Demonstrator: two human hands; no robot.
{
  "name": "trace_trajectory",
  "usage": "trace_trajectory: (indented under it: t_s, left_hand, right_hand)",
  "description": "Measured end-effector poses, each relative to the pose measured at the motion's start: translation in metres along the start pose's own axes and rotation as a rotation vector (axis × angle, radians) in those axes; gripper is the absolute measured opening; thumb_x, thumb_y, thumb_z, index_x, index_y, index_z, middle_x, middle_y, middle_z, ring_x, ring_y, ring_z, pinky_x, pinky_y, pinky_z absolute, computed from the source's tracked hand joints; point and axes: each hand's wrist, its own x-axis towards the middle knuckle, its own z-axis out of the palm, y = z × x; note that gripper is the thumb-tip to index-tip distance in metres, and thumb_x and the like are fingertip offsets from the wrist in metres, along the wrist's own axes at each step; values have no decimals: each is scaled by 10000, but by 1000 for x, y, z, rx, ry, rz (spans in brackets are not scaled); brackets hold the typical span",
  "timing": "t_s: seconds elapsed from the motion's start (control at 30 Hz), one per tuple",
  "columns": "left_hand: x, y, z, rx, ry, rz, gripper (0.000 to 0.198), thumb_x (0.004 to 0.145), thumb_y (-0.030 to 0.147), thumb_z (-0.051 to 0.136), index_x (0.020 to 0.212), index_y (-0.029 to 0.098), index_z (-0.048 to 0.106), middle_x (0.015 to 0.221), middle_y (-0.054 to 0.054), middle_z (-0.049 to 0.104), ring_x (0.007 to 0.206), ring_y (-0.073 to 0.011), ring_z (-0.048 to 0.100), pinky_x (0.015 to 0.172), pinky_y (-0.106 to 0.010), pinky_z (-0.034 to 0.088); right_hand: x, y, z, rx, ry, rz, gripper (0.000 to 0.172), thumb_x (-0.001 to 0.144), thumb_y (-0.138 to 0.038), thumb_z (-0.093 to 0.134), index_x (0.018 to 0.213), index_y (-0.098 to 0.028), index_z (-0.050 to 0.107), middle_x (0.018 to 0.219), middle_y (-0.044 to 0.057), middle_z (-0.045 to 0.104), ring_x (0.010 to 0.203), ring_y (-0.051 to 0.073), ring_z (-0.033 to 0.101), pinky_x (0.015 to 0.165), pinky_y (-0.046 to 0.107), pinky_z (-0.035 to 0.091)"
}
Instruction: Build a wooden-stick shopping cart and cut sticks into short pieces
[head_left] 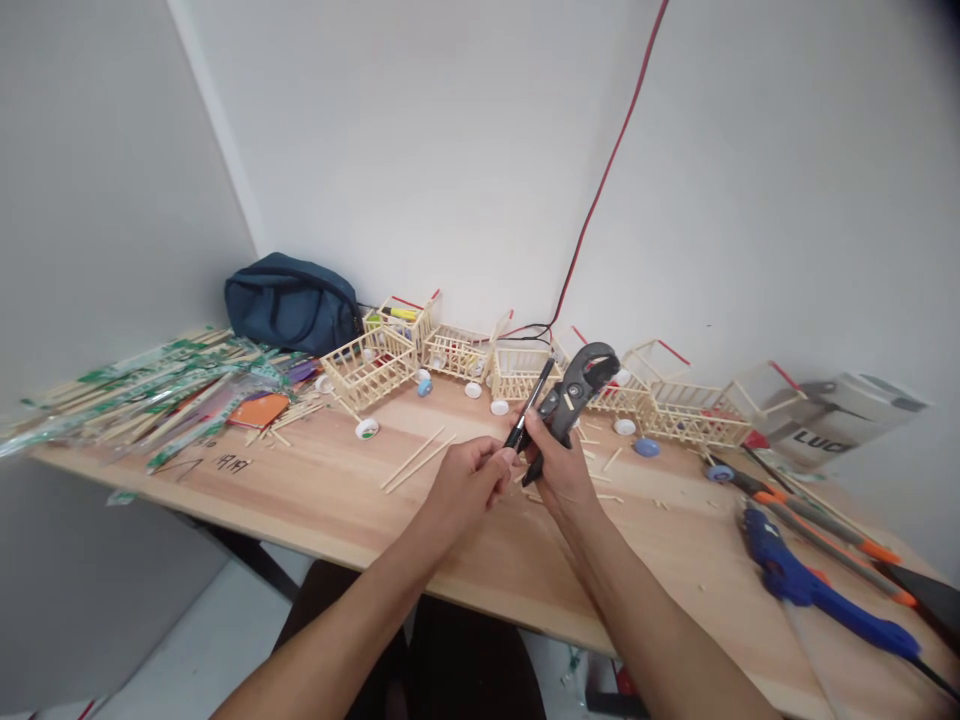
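Note:
Both of my hands are raised over the middle of the wooden table (322, 500). My left hand (472, 475) is closed, its fingers pinched at the lower end of a black pen (531, 402), which slants up to the right. Fingers of my right hand (559, 462) wrap round a black cutting tool (576, 395) with a curved head at the top, and its thumb or a finger lies near the pen. Small cart models of wooden sticks (371, 368) stand behind the hands. Two thin sticks (416, 462) lie left of them.
Packaged sticks (165, 385) and a blue pouch (292, 300) occupy the left. A blue glue gun (817, 590), orange-handled tools (832, 540) and a grey-white box (832, 420) are at right. A red-black cable (611, 165) runs down the wall.

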Motion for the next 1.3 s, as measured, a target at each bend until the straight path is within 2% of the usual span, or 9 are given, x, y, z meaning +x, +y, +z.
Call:
trace_trajectory:
  t_s: [0.17, 0.33, 0.47, 0.6, 0.8, 0.93, 1.03, 1.1, 1.3]
  left_hand:
    - [-12, 12, -5, -41, -14, -105, 312, 803, 456, 536, 734, 153, 558, 531, 59, 448, 386, -48, 359, 384, -182, 259]
    - [-20, 13, -6, -193, -26, -212, 346, 770, 499, 583, 775, 154, 560, 542, 70, 432, 381, -35, 326, 351, -155, 235]
    - [-25, 11, 2, -230, 37, -214, 346, 765, 497, 597, 754, 156, 537, 534, 75, 421, 380, -30, 317, 343, -148, 241]
    - [-29, 7, 9, -204, 104, -174, 323, 797, 470, 576, 730, 161, 511, 526, 74, 417, 375, -30, 312, 344, -149, 254]
    - [-31, 5, 15, -322, 83, -184, 320, 813, 467, 592, 782, 157, 524, 548, 85, 387, 380, -22, 274, 355, -150, 232]
    - [-31, 4, 17, -340, 122, -145, 336, 805, 468, 618, 747, 153, 516, 525, 79, 385, 404, -34, 296, 376, -160, 240]
    - [-28, 1, 15, -315, 174, -65, 311, 779, 429, 665, 759, 149, 531, 527, 79, 396, 434, -41, 324, 407, -166, 264]
    - [-27, -1, 12, -264, 183, -43, 293, 784, 421, 661, 782, 152, 546, 532, 80, 402, 436, -45, 328, 418, -174, 268]
    - [-30, -1, 11, 70, 126, 23, 354, 883, 463, 513, 680, 175, 484, 538, 62, 402, 472, -74, 349, 475, -214, 275]
  right_hand:
    - [-10, -1, 9, 51, -8, 65, 376, 677, -467, 802, 890, -184, 674, 732, -11, 633, 545, 90, 527, 400, 200, 368]
    - [-17, -1, 17, 70, -31, 144, 402, 670, -508, 796, 827, -175, 635, 567, -47, 562, 378, 67, 435, 328, 212, 333]
    - [-17, -1, 18, 65, -27, 189, 429, 619, -525, 818, 770, -185, 603, 494, -60, 528, 342, 80, 430, 317, 220, 347]
    - [-16, -2, 18, 50, -17, 173, 430, 604, -517, 828, 740, -183, 595, 511, -51, 547, 356, 81, 443, 318, 216, 341]
    - [-18, -7, 18, 70, -55, 177, 406, 629, -493, 825, 755, -164, 623, 571, -44, 568, 357, 56, 411, 320, 208, 323]
    - [-16, -10, 18, 110, -76, 172, 366, 638, -452, 832, 773, -163, 653, 659, -14, 610, 478, 73, 492, 376, 193, 357]
    - [-13, -13, 17, 126, -54, 98, 357, 608, -411, 853, 797, -170, 668, 781, 14, 656, 680, 117, 594, 570, 218, 485]
    - [-11, -14, 16, 139, -55, 51, 349, 611, -396, 852, 810, -181, 661, 824, 16, 659, 768, 134, 611, 682, 248, 509]
    - [-7, -18, 13, 160, -94, -25, 314, 710, -433, 784, 807, -186, 616, 720, -16, 579, 664, 102, 527, 625, 236, 455]
